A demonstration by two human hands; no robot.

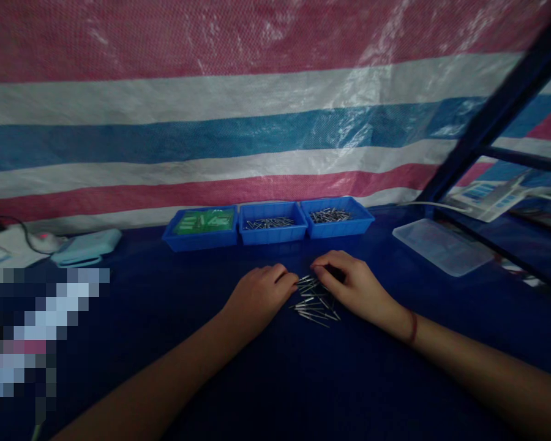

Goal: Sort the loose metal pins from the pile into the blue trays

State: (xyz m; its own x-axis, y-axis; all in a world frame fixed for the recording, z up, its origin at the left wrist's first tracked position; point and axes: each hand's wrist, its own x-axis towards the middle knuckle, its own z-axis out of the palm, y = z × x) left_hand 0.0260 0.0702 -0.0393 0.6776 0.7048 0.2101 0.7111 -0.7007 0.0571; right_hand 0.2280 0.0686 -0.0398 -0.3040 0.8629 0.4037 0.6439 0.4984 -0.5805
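A loose pile of thin silver metal pins (311,304), shaped like blind rivets, lies on the dark blue table between my two hands. My left hand (261,293) rests at the pile's left edge, its fingers curled and the thumb pressed to the fingertips. On the other side my right hand (349,285) arches over the pile's upper right part, thumb and forefinger drawn together. Whatever is in either pinch is too small or hidden to make out. Some pins lie partly under my right hand.
Behind the pile stand three blue bins: the left bin (202,243) with green packets, the middle bin (273,235) and right bin (342,229) with metal pins. A translucent plastic lid (443,246) lies right. A light-blue case (87,247) sits left. Striped sheeting (257,135) hangs behind.
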